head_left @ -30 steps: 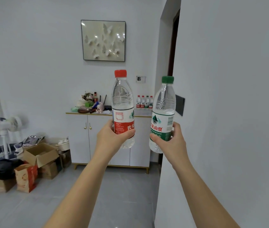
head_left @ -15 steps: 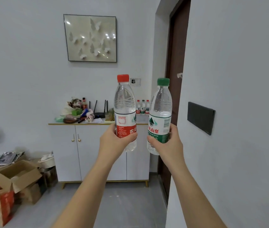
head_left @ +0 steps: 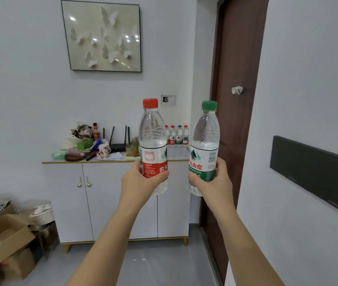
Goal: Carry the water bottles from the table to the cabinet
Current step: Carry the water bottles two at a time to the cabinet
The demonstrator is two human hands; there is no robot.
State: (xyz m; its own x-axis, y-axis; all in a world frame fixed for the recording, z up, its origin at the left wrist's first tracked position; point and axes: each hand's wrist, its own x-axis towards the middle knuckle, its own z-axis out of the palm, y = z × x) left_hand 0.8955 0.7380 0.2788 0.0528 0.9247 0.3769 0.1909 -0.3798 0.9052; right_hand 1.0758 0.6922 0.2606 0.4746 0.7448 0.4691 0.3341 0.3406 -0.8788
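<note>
Head view: I have a bottle upright in each hand, facing the cabinet (head_left: 102, 199).
Change, left side: the cardboard box (head_left: 5, 242) has slid to the frame edge since a second ago.
Change, centre: the cabinet has grown larger and its top sits behind my knuckles.
Change, right side: the brown door (head_left: 236, 79) has opened into view.
Meaning: I judge I am on the last steps of the carry, with setting down not yet begun.
Left hand (head_left: 141, 182): fingers wrapped round the lower half of the red-capped bottle (head_left: 153, 141).
Red label: white characters "农夫" show, the rest hidden by my thumb; the small print is unreadable.
Cabinet top: a row of four bottles (head_left: 177, 135) stands at the right end, too small to read.
Right hand (head_left: 215, 182): fingers curled round the green-capped bottle (head_left: 205, 141), just beside the red one and not touching it.
Green label: "夫山泉", "DRINKING WATER", a mountain logo and a barcode.
</note>
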